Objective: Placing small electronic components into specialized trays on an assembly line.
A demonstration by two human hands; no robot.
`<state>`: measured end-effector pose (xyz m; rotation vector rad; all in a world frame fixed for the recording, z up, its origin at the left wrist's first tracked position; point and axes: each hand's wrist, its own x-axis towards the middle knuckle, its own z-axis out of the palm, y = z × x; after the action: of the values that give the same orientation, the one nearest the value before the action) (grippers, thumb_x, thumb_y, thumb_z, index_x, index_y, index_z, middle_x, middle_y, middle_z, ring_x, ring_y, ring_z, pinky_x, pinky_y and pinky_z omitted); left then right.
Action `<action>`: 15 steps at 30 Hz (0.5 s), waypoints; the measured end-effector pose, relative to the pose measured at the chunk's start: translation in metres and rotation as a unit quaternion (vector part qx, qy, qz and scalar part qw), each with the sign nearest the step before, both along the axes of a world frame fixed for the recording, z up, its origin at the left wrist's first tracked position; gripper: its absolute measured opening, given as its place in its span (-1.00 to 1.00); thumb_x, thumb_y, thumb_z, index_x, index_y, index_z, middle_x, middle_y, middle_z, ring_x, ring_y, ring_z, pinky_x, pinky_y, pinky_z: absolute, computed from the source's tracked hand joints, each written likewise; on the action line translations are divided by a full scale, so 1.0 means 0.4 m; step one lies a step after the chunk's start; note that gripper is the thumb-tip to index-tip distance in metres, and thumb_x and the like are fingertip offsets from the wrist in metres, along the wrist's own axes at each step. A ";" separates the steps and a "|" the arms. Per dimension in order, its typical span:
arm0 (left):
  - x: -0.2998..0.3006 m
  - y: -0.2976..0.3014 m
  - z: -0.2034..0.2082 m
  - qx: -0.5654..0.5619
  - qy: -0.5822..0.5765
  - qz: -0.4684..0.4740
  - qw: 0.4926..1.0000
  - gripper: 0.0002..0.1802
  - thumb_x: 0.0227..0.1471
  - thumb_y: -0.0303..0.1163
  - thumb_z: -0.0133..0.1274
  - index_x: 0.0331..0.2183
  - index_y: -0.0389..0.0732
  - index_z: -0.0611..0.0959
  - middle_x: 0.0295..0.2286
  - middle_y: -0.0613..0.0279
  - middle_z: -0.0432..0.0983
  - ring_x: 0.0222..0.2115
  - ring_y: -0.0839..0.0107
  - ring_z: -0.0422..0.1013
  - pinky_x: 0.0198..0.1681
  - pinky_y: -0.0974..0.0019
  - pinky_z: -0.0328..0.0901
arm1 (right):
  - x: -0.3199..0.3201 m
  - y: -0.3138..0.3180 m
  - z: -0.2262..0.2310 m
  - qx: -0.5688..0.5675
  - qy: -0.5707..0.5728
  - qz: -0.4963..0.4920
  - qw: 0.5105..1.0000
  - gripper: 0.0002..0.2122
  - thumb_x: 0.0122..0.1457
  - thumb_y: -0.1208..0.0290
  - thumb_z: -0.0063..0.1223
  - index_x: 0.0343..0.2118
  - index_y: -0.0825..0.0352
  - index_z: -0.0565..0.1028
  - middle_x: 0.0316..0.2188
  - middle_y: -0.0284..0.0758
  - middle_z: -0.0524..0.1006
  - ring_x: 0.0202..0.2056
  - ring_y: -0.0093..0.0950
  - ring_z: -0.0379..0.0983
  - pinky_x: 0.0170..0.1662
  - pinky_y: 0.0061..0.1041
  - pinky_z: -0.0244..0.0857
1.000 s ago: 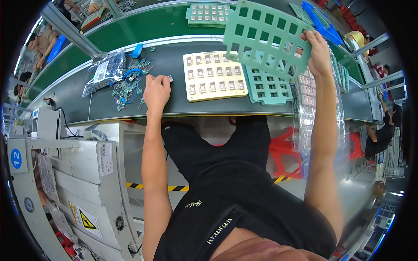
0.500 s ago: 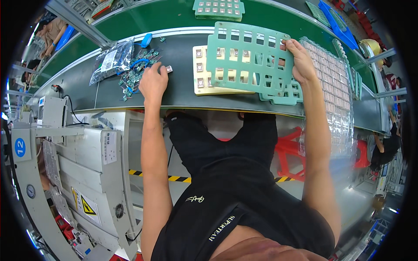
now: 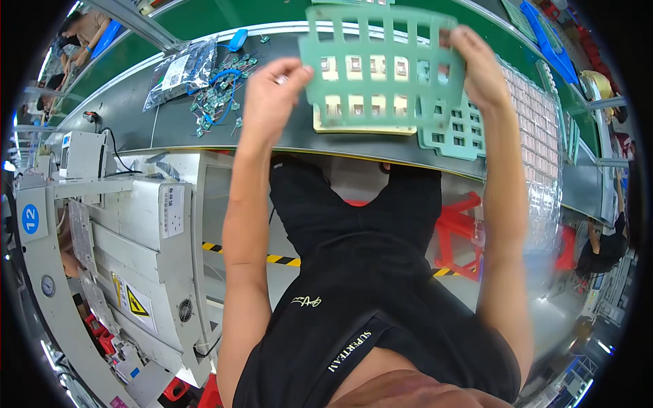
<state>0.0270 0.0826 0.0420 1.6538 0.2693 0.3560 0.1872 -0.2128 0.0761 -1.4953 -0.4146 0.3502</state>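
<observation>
A thin green plate with rows of rectangular cutouts (image 3: 374,86) is raised and tilted between my hands, blurred by motion. The fingers of my left hand (image 3: 266,102) close at its left edge; a small pale piece shows among them. My right hand (image 3: 481,71) grips the plate's right edge, its fingertips partly hidden. Below the plate lies a cream tray (image 3: 367,129) with small square pieces in its pockets, seen through the cutouts. Another green cutout plate (image 3: 456,151) lies to the right of the tray, partly covered.
Left on the dark bench, small green circuit boards with wires (image 3: 216,102) are heaped beside a silver bag (image 3: 178,78) and a blue strap (image 3: 238,41). Clear plastic trays of pinkish pieces (image 3: 534,122) overhang the bench at right. A grey machine (image 3: 129,224) stands at lower left.
My left hand has moved right from beside the circuit boards to the plate's left edge. The green plate has risen away from me and shifted slightly left, uncovering more of the cream tray's front.
</observation>
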 end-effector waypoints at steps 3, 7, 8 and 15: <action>0.038 -0.007 0.095 -0.013 -0.070 0.028 0.997 -0.71 0.07 -0.31 0.23 -0.22 -0.31 0.67 -0.52 0.39 0.51 -0.61 0.69 0.28 -0.58 0.58 0.15 | 0.010 -0.034 0.128 -0.099 -0.240 -0.145 0.955 -0.72 0.36 0.21 -0.05 -0.10 0.33 0.49 -0.17 -0.38 0.52 -0.18 -0.62 0.41 -0.17 -0.52 0.35; 0.034 0.040 0.140 -0.136 -0.156 -0.001 0.978 -0.72 0.19 -0.35 0.05 -0.12 -0.32 0.59 -0.45 0.20 0.54 -0.66 0.64 0.24 -0.69 0.56 0.01 | -0.079 0.054 0.174 -0.007 -0.229 -0.091 0.969 -0.68 0.24 0.24 0.11 -0.21 0.48 0.56 -0.49 -0.30 0.54 -0.45 -0.49 0.45 -0.30 -0.50 0.33; 0.036 0.054 0.134 -0.219 -0.167 -0.047 0.960 -0.75 0.19 -0.35 0.04 -0.16 -0.30 0.58 -0.50 0.21 0.51 -0.68 0.62 0.22 -0.71 0.55 -0.03 | -0.042 0.003 0.103 -0.134 -0.309 -0.102 0.936 -0.76 0.35 0.33 -0.06 -0.08 0.37 0.52 -0.16 -0.36 0.53 -0.22 -0.59 0.47 -0.15 -0.51 0.40; 0.053 0.014 -0.002 -0.326 -0.082 -0.004 0.942 -0.87 0.20 -0.40 0.01 -0.22 -0.20 0.49 -0.46 0.27 0.50 -0.68 0.65 0.28 -0.77 0.59 0.00 | -0.206 -0.060 0.006 -0.075 -0.235 -0.017 0.969 -0.71 0.26 0.46 -0.03 0.02 0.28 0.55 -0.32 -0.46 0.53 -0.34 -0.69 0.38 -0.27 -0.64 0.28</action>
<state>0.0481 0.0881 0.0410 0.9665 0.2232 0.3479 0.1050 -0.2367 0.0786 -1.7317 -0.7497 -0.0085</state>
